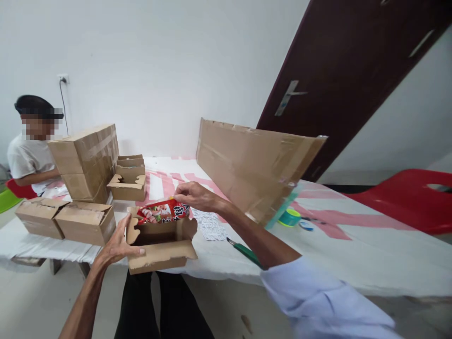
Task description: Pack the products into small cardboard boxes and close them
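Note:
An open cardboard box [158, 263] sits at the table's front edge, its flaps up. My left hand [120, 245] grips its left side, with the thumb along the near flap. Over the box's far side, a red printed food packet [164, 211] lies tilted. My right hand [194, 195] pinches the packet's upper right corner. Part of the packet's lower edge is hidden behind the box wall. A sheet of printed labels [212, 226] lies just right of the box. Below my right forearm is a green utility knife [247, 254], partly covered by the arm.
Two closed boxes [83, 219] stand left, before a taped stack of cartons [88, 160]. Behind mine is another open box [129, 186]. A large cardboard panel [250, 165] leans across the table's back. Tape rolls [289, 217] lie right. Another person [33, 155] sits far left.

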A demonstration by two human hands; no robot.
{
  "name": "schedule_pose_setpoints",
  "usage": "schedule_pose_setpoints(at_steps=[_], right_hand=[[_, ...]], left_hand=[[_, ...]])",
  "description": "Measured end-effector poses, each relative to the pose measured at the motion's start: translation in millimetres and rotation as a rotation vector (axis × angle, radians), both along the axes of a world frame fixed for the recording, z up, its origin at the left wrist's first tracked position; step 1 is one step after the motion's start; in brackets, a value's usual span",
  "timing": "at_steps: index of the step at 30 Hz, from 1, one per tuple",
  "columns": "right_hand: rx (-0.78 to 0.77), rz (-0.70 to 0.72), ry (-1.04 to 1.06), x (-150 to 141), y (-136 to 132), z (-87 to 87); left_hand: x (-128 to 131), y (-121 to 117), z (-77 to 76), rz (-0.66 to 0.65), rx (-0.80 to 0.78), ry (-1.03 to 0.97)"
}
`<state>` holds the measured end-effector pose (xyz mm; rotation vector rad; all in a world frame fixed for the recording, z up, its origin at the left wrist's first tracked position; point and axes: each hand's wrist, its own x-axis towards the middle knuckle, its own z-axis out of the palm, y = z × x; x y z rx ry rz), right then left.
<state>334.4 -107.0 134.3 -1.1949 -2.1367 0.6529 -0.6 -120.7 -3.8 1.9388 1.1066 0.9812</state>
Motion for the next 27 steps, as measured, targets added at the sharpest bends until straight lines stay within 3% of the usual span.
schedule_pose_setpoints(at_steps=[4, 7, 9, 13, 17, 19, 22, 27], right_hand=[[-0.179, 0.1, 0.235, 4.4, 6.4, -5.6], [-0.262, 0.144, 0.297, -4.7, 9.7, -18.8], [-0.287, 0.157, 0.329, -9.6, 11.0, -28.9], [-0.299, 0.151, 0.582, -13.9, 10.3, -47.3], [-0.342, 0.275, 0.838, -21.6, 5.9, -62.3], [-0.362, 0.277, 0.87, -27.4, 4.3, -69.0], [-0.374, 0.171, 0.913, -35.0, 4.3, -77.3], [-0.354, 0.133, 0.975, -45.0, 4.5, -84.4]], left_hand=[[12.4, -5.7, 36.9, 0.024, 0.094, -0.061], [27.4, -10.2, 64.8, -0.138, -0.022, -0.173], [35.4, -10.9, 74.3, -0.172, -0.106, -0.231], [41.0, -6.9, 75.1, -0.021, -0.131, -0.381], [43.3, -3.0, 76.5, 0.091, -0.135, -0.606], [45.7, -2.9, 80.5, 0.101, -0.116, -0.678], [47.8, -3.9, 83.2, 0.053, -0.134, -0.738], [45.0, -2.0, 71.4, 0.089, -0.171, -0.76]])
